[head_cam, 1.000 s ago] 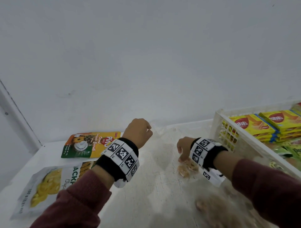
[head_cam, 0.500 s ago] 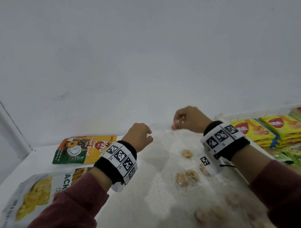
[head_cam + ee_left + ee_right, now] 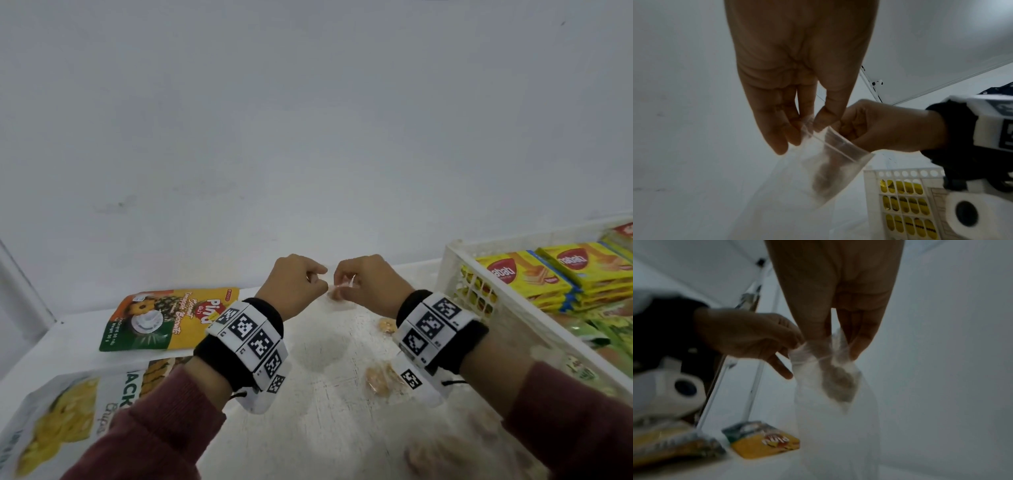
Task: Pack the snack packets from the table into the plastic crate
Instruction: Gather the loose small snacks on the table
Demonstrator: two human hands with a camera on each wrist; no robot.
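Note:
My left hand [image 3: 317, 279] pinches the top edge of a large clear plastic bag [image 3: 777, 203] that hangs down to the table. My right hand [image 3: 342, 281] sits close beside it and pinches a small clear cookie packet [image 3: 337, 293] at the bag's mouth. The packet [image 3: 830, 172] shows a brown biscuit inside. In the right wrist view my right hand [image 3: 830, 340] holds the packet [image 3: 838, 382] over the bag [image 3: 838, 434]. More cookie packets [image 3: 380, 377] lie on the table below. The white plastic crate [image 3: 455, 260] stands at the right with yellow wafer packets [image 3: 520, 277] in it.
A pineapple biscuit pouch [image 3: 171, 318] lies at the back left of the white table. A jackfruit chips pouch [image 3: 68, 418] lies nearer, at the left edge. A white wall rises right behind the table. The crate's perforated wall [image 3: 900, 173] is close to my right wrist.
My right hand rose from the table with a small cookie packet and moved left to meet my left hand. My left hand lifted slightly, still pinching the bag's edge.

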